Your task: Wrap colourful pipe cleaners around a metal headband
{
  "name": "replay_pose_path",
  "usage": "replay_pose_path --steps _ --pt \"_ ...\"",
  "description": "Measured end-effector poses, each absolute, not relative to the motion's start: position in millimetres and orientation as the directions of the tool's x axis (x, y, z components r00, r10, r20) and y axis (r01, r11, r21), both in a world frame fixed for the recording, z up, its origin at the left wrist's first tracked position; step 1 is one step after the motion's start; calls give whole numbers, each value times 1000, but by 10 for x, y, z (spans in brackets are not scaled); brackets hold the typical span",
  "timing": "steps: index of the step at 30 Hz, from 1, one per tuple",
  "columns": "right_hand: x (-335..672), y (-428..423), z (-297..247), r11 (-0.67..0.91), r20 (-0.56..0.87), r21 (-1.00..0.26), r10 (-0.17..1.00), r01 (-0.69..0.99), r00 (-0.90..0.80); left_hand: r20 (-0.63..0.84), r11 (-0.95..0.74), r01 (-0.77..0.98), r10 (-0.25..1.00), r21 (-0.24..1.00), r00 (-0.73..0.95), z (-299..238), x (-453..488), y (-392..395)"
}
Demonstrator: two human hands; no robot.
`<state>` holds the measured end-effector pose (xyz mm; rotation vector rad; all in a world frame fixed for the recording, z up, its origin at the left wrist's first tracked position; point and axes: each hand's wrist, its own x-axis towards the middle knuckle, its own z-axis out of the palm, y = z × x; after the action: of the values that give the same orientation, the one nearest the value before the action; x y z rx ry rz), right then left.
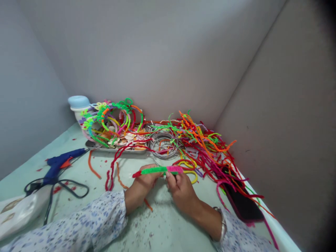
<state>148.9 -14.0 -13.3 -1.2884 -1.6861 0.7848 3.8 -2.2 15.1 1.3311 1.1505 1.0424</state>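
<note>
Over the tabletop point(162, 229), the right hand point(183, 190) has its grip pinching a thin band point(154, 170), which is covered in fuzzy red, green and pink. The left hand point(141, 183) is against the green part with curled fingers, but I cannot tell what its grip pinches. Beyond them lie a wire coil point(163, 156) and a metal tray point(126, 151).

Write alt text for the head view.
A person's left hand and right hand hold a fuzzy red, green and pink band over a pale green table. Behind, colourful hoops crowd a metal tray beside tangled pipe cleaners; a blue glue gun lies at left.
</note>
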Motion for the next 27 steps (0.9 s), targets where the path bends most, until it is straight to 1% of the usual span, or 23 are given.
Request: replay_pose_path --steps 3,5,7,10,12,16,18,21,27 --pt "1484 -139 -109 264 241 -840 964 475 -109 -22 11 69 987 998 156 130 39 -12" --pt "1477 -121 -90 221 211 -855 975 468 -74 -59 51 58 988 997 145 119 42 -8" --pt "1469 -94 -81 132 132 -896 991 424 -30 -90 85 41 986 996 139 114 45 -9" --pt "1464 -47 -97 -32 -21 -947 999 321 38 -94 93 9 984 996 153 112 62 -6" --pt "1467 -20 -121 -76 -62 -961 996 266 60 -106 109 -17 985 994 136 111 88 3" --pt "1478 6 -155 -58 -48 -969 998 239 49 -164 168 -88 985 982 51 103 136 30" --pt "1481 6 -159 -55 -46 -969 998 243 41 -155 159 -121 987 980 39 97 141 36" --pt "1483 3 -165 -51 -46 -969 999 241 26 -101 105 -155 994 982 33 81 124 31" --pt "1476 0 -190 -57 -53 -966 998 251 26 -31 33 -57 999 998 33 24 92 22"
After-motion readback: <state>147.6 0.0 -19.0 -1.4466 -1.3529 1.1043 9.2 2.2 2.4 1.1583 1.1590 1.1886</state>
